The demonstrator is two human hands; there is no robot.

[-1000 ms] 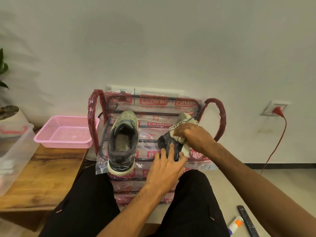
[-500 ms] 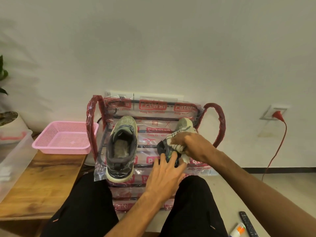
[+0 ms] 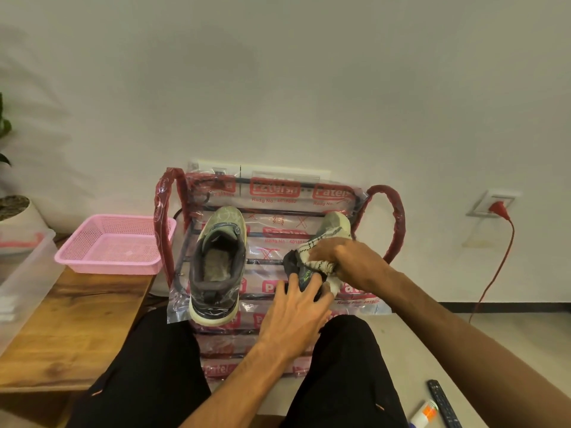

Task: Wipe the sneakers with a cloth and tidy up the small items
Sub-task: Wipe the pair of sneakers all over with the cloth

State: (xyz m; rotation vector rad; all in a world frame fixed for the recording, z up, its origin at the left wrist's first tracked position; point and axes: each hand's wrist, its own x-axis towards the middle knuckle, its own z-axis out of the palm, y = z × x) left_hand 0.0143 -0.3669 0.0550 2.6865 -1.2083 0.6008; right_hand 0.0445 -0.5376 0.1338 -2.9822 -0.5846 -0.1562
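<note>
Two shoes, a left sneaker (image 3: 217, 264) and a right sneaker (image 3: 335, 225), lie on a plastic-wrapped rack (image 3: 395, 217); the right hand (image 3: 349, 257) grips a bunched cloth (image 3: 315, 257) against the right sneaker; the left hand (image 3: 293, 316), fingers spread, steadies its heel. Probably light, with a soft upper and stiffer sole; best held at the heel. The wrap reads "Patel…" and "Redg No"; digits unclear.

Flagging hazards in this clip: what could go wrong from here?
1. The left sneaker seems to overhang the front edge of the plastic-wrapped rack; jolts from wiping might slide it off.
2. The remote and tube lie on the floor beside the right leg, where they are easily kicked.
</note>
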